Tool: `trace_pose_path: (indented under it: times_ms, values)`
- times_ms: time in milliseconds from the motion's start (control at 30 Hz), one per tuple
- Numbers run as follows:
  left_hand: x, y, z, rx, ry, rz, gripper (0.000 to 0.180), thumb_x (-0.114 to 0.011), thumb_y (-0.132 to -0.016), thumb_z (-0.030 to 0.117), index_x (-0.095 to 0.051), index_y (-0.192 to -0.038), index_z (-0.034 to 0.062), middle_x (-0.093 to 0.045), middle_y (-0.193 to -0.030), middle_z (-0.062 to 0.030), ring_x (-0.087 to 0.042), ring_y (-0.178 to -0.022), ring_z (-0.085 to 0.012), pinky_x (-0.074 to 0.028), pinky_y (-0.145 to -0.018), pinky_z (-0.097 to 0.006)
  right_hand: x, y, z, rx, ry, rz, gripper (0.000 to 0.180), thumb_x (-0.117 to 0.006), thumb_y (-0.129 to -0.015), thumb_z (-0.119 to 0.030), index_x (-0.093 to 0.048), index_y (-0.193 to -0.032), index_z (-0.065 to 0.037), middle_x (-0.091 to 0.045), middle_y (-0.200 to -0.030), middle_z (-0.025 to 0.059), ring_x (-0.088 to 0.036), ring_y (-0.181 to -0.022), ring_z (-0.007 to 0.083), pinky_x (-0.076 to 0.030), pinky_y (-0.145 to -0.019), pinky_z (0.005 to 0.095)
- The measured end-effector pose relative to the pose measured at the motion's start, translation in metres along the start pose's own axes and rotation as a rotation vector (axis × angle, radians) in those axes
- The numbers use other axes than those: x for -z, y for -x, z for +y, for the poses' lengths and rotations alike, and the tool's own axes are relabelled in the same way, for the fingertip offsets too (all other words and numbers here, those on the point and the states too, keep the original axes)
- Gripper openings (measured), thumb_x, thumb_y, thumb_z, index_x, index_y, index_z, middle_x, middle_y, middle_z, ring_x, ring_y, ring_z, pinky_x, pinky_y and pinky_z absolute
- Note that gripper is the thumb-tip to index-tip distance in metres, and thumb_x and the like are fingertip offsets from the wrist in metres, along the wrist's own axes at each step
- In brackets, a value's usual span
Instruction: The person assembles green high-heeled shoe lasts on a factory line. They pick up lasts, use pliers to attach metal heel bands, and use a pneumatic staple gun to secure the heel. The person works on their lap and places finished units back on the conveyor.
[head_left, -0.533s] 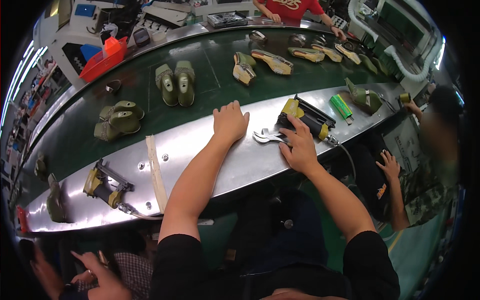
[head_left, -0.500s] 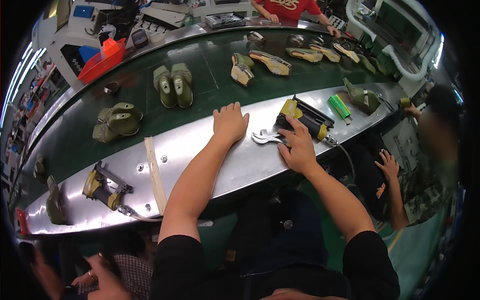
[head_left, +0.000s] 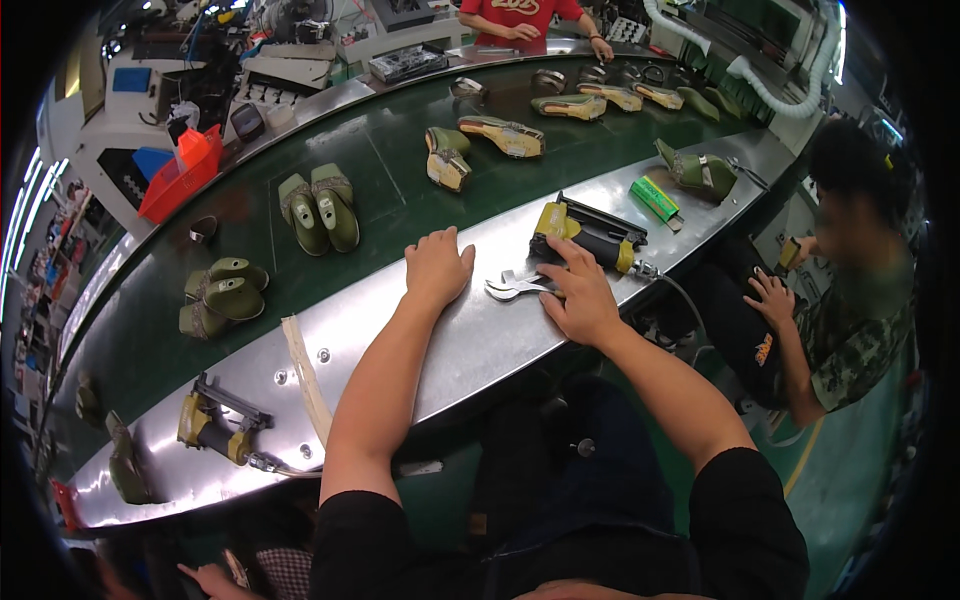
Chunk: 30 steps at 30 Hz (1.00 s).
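Fingers (head_left: 560,285) of right hand (head_left: 580,300) rest on metal pincers (head_left: 512,288); left hand (head_left: 437,268) flat, holding nothing.
Best to close firmly around both handles near the surface (head_left: 470,350) edge.

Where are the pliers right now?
In the head view, the pliers lie on the metal ledge between the hands, under the right hand's fingertips, just left of the yellow-black nail gun.

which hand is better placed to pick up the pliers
Right. The right hand already rests on the pliers, while the left hand lies flat on the metal ledge beside them.
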<state>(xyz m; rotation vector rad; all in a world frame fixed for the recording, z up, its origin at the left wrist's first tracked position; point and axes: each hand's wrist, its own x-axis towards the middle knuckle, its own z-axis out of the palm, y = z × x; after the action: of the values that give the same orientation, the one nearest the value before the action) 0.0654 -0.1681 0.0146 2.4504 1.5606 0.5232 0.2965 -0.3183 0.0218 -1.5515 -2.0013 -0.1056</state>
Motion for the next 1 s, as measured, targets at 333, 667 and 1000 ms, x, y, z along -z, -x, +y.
trace_pose_path:
  times_ms: [333,667,1000]
  values:
    - [-0.003,-0.003,0.0,-0.003,0.009,0.034,0.055,-0.06,-0.099,0.039,-0.062,-0.14,0.0024,-0.067,-0.134,-0.0199,-0.061,-0.127,-0.0366,-0.042,-0.108,-0.054,0.002,0.0,0.003,-0.005,-0.017,0.02,0.042,-0.076,-0.084,-0.019,-0.071,-0.123,-0.007,-0.047,-0.158,0.0133,-0.042,-0.145,0.0384,-0.038,-0.116,0.05]
    - [-0.005,0.0,0.0,-0.011,0.031,0.037,0.051,-0.062,-0.098,0.043,-0.066,-0.131,0.0054,-0.07,-0.125,-0.0197,-0.063,-0.121,-0.0374,-0.044,-0.103,-0.055,-0.004,0.001,0.0,0.017,-0.022,0.049,0.037,-0.074,-0.083,-0.013,-0.072,-0.119,-0.003,-0.049,-0.156,0.0197,-0.044,-0.144,0.0411,-0.036,-0.118,0.0497]
    - [0.002,0.004,-0.003,0.026,0.004,-0.054,0.053,-0.057,-0.101,0.044,-0.064,-0.137,0.0045,-0.068,-0.128,-0.0179,-0.061,-0.124,-0.0341,-0.042,-0.103,-0.051,-0.005,0.0,-0.005,0.039,-0.008,-0.001,0.036,-0.072,-0.086,-0.008,-0.071,-0.121,-0.002,-0.047,-0.159,0.0177,-0.043,-0.145,0.0402,-0.035,-0.12,0.0481]
